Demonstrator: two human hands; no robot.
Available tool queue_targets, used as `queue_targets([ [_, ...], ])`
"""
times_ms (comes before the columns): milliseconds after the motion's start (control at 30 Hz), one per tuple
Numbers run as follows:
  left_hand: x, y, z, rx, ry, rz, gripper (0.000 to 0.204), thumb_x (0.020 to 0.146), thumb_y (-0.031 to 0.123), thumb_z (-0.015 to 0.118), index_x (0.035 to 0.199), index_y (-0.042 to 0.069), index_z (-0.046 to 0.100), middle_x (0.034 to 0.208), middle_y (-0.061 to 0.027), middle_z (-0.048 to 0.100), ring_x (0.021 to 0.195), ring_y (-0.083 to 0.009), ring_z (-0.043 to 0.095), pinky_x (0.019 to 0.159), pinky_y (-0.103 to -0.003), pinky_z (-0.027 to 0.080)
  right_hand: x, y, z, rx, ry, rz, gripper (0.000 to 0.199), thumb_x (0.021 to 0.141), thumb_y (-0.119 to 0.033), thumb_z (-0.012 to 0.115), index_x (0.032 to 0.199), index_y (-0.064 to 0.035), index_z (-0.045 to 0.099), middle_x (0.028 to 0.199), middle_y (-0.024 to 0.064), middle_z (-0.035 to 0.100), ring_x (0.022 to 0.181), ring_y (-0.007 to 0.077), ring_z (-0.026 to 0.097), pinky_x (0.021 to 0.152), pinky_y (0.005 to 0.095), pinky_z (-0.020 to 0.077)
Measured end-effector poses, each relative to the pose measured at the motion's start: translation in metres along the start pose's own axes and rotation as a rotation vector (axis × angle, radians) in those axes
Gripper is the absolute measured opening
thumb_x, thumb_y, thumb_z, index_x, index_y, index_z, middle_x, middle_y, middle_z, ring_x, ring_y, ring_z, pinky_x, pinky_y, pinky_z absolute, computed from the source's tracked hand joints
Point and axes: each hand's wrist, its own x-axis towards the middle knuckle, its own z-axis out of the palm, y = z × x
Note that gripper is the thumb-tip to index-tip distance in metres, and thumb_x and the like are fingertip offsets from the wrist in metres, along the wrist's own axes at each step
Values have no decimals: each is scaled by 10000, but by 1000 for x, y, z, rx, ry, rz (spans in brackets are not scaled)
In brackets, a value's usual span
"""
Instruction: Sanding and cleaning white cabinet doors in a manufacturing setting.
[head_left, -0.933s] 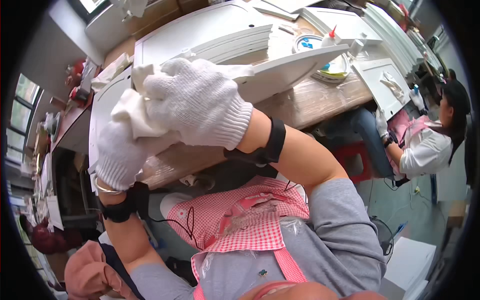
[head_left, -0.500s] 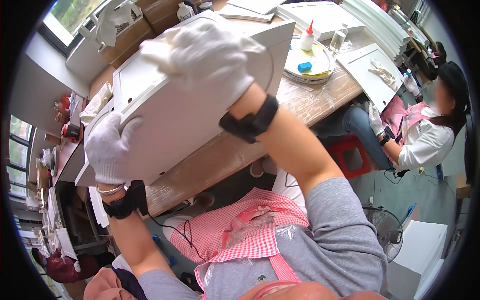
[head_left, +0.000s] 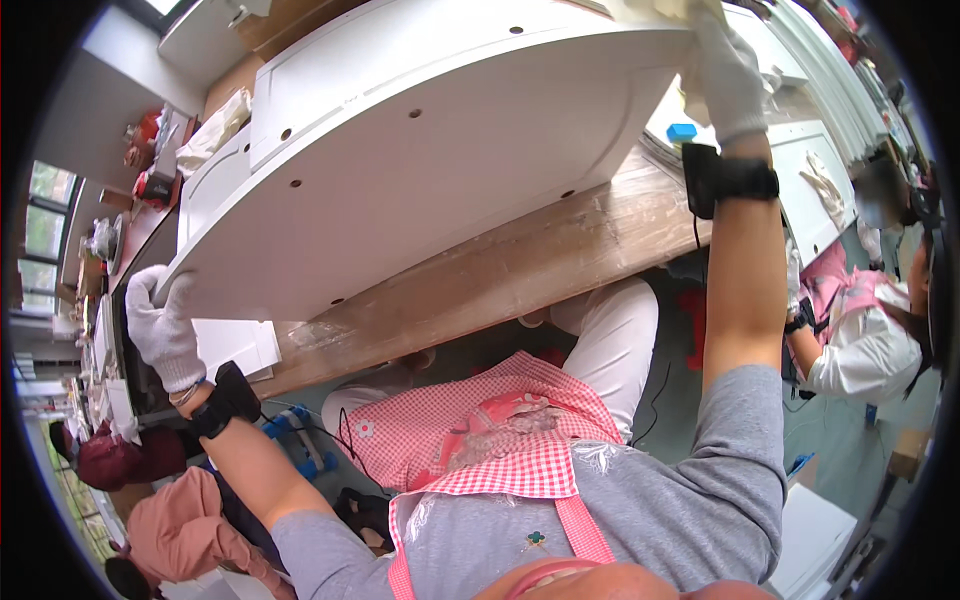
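A large white panel [head_left: 440, 190] with small dark holes is tilted up off the table between my two hands. My left hand [head_left: 163, 330], in a white knit glove, has its fingers closed round the panel's near-left corner. At the far right end my right hand [head_left: 730, 85], also gloved, is closed at the panel's edge. A cream cloth [head_left: 655, 10] is bunched at its fingers, which are partly hidden. Behind the raised panel lies another white panel [head_left: 380, 62].
The wood-topped table [head_left: 480, 255] has plastic film over it. A blue block [head_left: 682, 132] lies near my right wrist. Cloth gloves [head_left: 215, 130] lie at the left. To the right, a co-worker [head_left: 860, 320] sits by a white panel [head_left: 808, 175]. Panels are stacked [head_left: 830, 70] at the far right.
My right hand has moved right from the panel's face to its right end, taking the cloth along. My left hand has shifted down and left. The panel has been lifted and tilted.
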Motion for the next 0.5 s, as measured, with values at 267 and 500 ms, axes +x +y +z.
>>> queue_targets([
  [267,-118,-45,105,-469,69,-647,338,915,92,762,1223,-23,683,1137,-91,752,1109,-210,692,975,-343,542,-134,147,50,-287,-401,13,621,946,-45,630,1545,0,472,1200,193,704,978,345,692,855,421,589],
  [500,-179,-2,82,-753,81,-860,508,814,226,921,1210,-15,714,1069,-85,774,934,-143,712,850,-300,584,-147,156,51,-705,-356,53,595,981,-100,631,1548,-8,477,1242,172,691,1013,301,684,872,383,583],
])
